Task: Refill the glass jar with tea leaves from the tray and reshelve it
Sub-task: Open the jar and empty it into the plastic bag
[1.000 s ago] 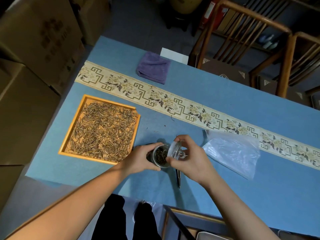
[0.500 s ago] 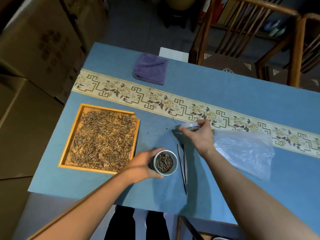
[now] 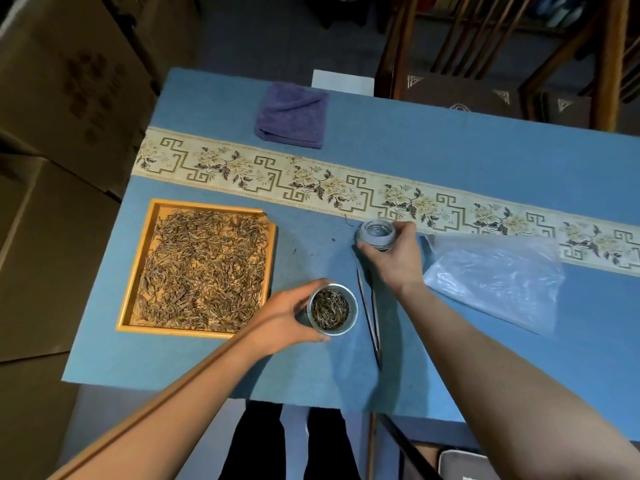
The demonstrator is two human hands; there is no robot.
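Note:
A small glass jar (image 3: 331, 309) stands upright on the blue table, its mouth uncovered and some tea leaves inside. My left hand (image 3: 284, 317) wraps around its left side. My right hand (image 3: 393, 258) holds the jar's glass lid (image 3: 375, 233) by its edge, farther back, near the patterned runner; the lid is at or just above the tabletop. An orange wooden tray (image 3: 130, 289) full of loose tea leaves (image 3: 204, 271) lies to the left of the jar. Thin tongs (image 3: 371, 318) lie on the table between my two hands.
A clear plastic bag (image 3: 491, 275) lies to the right of my right hand. A folded purple cloth (image 3: 294, 114) sits at the far side, beyond the floral runner (image 3: 311, 181). Wooden chairs (image 3: 485, 64) stand behind the table and cardboard boxes (image 3: 62, 98) to the left.
My right hand took the lid off the jar and carried it back toward the runner. My left hand stayed on the jar. The tongs are now uncovered.

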